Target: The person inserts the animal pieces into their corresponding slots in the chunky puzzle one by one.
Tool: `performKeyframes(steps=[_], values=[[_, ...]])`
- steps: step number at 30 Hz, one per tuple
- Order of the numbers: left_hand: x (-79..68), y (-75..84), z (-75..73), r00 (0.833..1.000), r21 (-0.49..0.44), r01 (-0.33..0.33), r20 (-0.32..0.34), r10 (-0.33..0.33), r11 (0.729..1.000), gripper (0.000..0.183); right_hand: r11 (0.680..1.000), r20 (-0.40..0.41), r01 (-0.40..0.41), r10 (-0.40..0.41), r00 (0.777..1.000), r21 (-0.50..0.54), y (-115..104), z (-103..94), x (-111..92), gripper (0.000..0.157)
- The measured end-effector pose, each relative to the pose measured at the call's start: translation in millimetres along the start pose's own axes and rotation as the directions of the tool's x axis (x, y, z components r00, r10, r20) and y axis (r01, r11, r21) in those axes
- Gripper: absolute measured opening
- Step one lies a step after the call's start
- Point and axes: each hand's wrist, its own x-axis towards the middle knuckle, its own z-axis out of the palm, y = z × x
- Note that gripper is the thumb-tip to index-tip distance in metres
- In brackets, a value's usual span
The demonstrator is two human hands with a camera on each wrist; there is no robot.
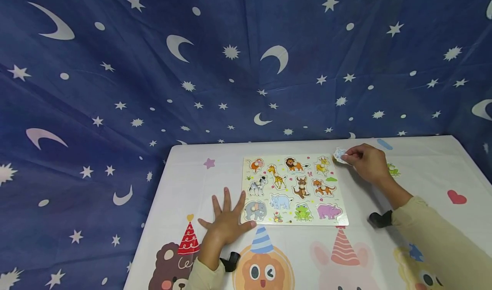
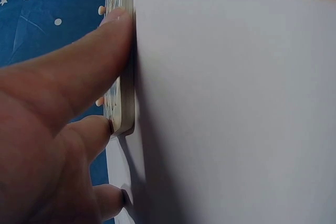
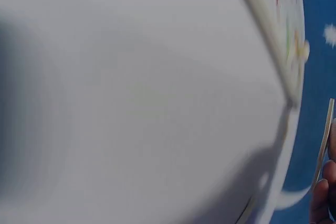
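A flat puzzle board (image 1: 251, 162) printed with animals lies on the table. My left hand (image 1: 227, 226) spreads its fingers over the cloth at the board's left side, the thumb against the front edge near the elephant (image 1: 255, 211). In the left wrist view, the thumb (image 2: 102, 51) rests along the thick board edge (image 2: 125, 106). Past the board's far right corner, my right hand (image 1: 367, 164) pinches a small puzzle piece (image 1: 340, 155) with a light-blue picture and white border. The right wrist view shows that thin piece (image 3: 323, 150) edge-on at the fingers, above the table.
A small green frog figure (image 1: 393, 170) lies right of the right hand. The white tablecloth (image 1: 188, 187) bears party animals, a star (image 1: 209, 163) and a heart (image 1: 457, 197). Behind the table hangs a dark blue curtain (image 1: 215, 76). Small knobs (image 2: 102, 10) stick up from the board.
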Motion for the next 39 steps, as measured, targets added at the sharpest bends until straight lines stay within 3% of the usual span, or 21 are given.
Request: performKeyframes(steps=[5,15,28,39], values=[[1.3,-0.7,0.7,1.0,0.0,0.0,-0.003,0.0,1.0,0.094,0.995,0.002,0.09,-0.09,0.996,0.038,-25.2,6.3,-11.3,0.019],[1.4,-2.5,1.8,1.0,0.008,-0.002,0.006,0.002,1.0,0.095,0.974,0.092,0.197,-0.207,0.974,0.108,-66.8,26.0,-38.5,0.014],[1.7,-2.6,1.1,1.0,0.008,-0.002,0.016,0.002,1.0,0.095,0.952,0.206,0.25,-0.284,0.936,0.177,-103.6,58.1,-73.0,0.016],[1.2,-2.1,1.1,1.0,0.006,0.001,0.008,-0.001,1.0,0.095,0.935,0.223,0.293,-0.335,0.916,0.201,-121.7,77.7,-85.1,0.018]])
